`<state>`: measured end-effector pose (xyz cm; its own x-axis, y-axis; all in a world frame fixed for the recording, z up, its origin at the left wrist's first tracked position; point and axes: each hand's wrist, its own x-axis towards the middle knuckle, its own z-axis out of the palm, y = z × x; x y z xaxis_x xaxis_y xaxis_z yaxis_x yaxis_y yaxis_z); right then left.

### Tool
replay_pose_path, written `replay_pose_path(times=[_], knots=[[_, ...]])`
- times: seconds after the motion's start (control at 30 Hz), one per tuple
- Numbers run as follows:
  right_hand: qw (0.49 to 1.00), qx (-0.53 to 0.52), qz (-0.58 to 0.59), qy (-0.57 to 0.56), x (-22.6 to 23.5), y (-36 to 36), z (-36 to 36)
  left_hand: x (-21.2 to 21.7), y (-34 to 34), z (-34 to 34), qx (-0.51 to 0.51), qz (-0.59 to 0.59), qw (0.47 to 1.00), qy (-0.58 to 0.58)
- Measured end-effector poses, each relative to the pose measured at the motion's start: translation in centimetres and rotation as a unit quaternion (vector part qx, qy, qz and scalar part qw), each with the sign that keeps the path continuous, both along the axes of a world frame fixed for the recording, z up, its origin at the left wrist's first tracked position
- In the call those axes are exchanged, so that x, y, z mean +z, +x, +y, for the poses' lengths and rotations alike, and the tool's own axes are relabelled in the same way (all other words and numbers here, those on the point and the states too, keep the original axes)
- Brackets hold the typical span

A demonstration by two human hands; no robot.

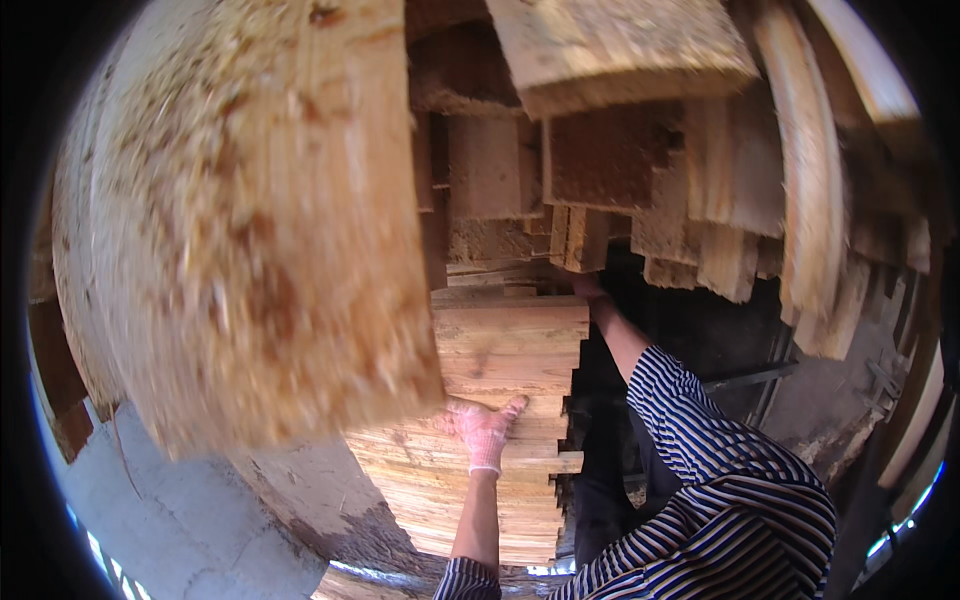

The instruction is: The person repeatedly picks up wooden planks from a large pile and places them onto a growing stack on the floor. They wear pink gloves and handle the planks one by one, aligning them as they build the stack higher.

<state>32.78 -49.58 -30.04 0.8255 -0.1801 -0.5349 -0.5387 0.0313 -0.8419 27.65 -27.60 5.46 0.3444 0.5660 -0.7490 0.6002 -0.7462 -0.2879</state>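
In a pale pink knitted glove, my left hand (482, 430) lies on a stack of thin wooden boards (510, 345) in front of me. Its thumb stands apart from the fingers, whose tips reach toward the end of a large board (260, 200). That board looms close on the left, rough with sawdust, and covers part of the stack. My right hand (588, 286) reaches to the far right corner of the stack, under overhanging timber. Its fingers are hidden there, so any hold cannot be seen.
Thick board ends (620, 50) jut out overhead, with several shorter timber pieces (735, 180) behind them. A long curved-looking slat (810, 170) hangs at the right. Grey concrete (190, 520) shows at the lower left. Stack ends are uneven on the right.
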Motion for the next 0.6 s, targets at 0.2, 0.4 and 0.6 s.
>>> replay_pose_path(times=[0.2, 0.4, 0.6], knots=[[0.995, 0.054, 0.065, 0.052, 4.4, -3.2, -2.4, -1.1, -1.0, 0.8, -0.036, -0.005, 0.999, -0.009], [0.969, 0.077, 0.134, 0.194, 9.5, -1.5, -3.4, -2.3, -2.8, 1.5, -0.057, -0.028, 0.998, 0.016], [0.939, -0.143, 0.206, 0.234, 12.4, -0.6, -1.7, -0.1, -2.0, 0.4, -0.027, -0.038, 0.999, 0.004]])
